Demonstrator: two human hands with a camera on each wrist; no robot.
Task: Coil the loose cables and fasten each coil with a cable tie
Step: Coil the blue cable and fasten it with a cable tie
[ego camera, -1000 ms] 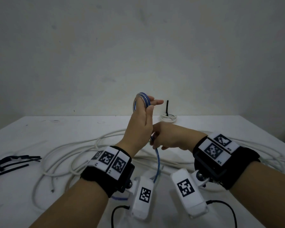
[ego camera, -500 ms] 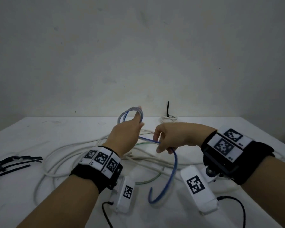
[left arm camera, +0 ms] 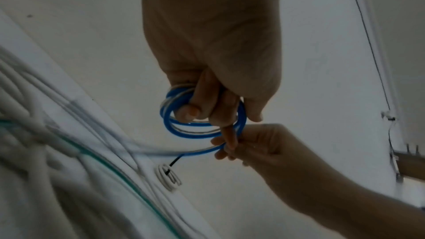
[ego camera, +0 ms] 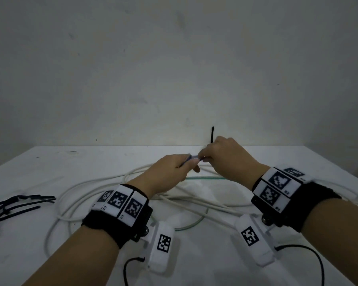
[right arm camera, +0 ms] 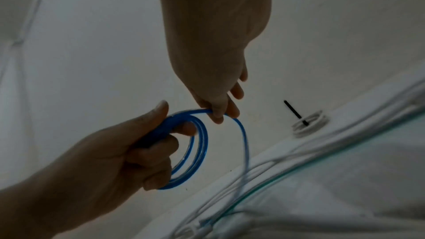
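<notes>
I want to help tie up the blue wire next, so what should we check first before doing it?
1. Left hand grips the blue coil: ok.
2. Right hand pinches the loose blue strand: ok.
3. All blue cable wound in: not ok; a tail hangs toward the table.
4. Spare black cable ties within reach, on the table's left: ok.
5. A free hand for a tie: not ok, both are busy.
6. Tail clear of the white cables: cannot tell.
</notes>
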